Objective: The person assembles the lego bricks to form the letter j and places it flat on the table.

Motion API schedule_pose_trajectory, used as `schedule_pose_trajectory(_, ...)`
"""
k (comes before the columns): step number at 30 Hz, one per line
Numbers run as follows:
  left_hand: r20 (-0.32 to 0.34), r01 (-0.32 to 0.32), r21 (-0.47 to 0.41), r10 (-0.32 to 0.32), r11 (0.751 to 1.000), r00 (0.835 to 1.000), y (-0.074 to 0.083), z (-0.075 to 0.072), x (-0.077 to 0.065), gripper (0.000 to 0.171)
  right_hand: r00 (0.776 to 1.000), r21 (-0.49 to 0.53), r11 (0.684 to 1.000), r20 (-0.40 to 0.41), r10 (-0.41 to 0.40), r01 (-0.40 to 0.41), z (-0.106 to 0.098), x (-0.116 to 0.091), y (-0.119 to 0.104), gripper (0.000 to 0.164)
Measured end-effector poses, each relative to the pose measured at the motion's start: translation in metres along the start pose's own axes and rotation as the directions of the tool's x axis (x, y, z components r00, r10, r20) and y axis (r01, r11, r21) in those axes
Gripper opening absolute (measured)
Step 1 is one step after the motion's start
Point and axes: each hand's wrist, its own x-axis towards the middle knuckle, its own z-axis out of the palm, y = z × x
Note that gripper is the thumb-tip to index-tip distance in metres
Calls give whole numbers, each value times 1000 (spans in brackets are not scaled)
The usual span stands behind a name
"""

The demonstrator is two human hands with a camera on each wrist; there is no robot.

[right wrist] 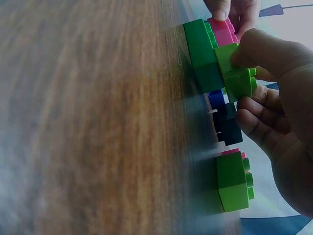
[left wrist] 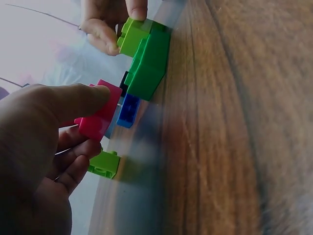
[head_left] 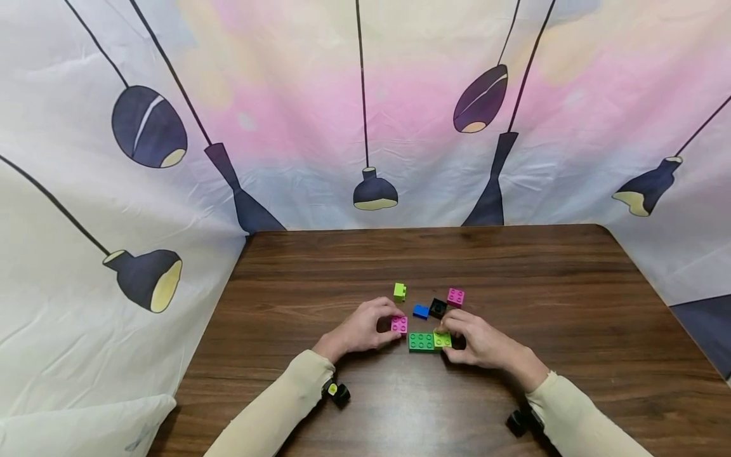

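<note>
My left hand (head_left: 364, 327) pinches a pink toy building brick (head_left: 399, 324) between thumb and fingers, just left of a longer green brick (head_left: 421, 342). On the green brick's right end sits a lime brick (head_left: 442, 339), its studs higher than the green ones in the right wrist view. Thumb and fingers of my right hand (head_left: 485, 341) grip that lime brick from the right. The left wrist view shows the pink brick (left wrist: 100, 111) held up off the table, with the thumb across its side.
Beyond the hands lie a blue brick (head_left: 421, 311), a black brick (head_left: 438, 308), a second pink brick (head_left: 455, 297) and a lime brick (head_left: 400, 292). Another green brick (right wrist: 234, 181) shows in the right wrist view. A printed cloth hangs behind the wooden table (head_left: 320, 266).
</note>
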Motion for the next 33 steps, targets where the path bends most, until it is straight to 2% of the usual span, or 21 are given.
schedule_pose_trajectory(14,9,-29,-12,29,1000,1000,4,10,0,30,1000,4,1000,-17,-25,25,2,-2,2,24)
schedule_pose_trajectory(24,-3,-40,-30,40,999,999,4,11,-1,30,1000,-2,1000,-18,-23,23,1,-2,2,24)
schedule_pose_trajectory(33,-22,-58,-52,57,997,998,5,9,-1,30,998,-15,998,-40,-58,57,1,-1,4,25)
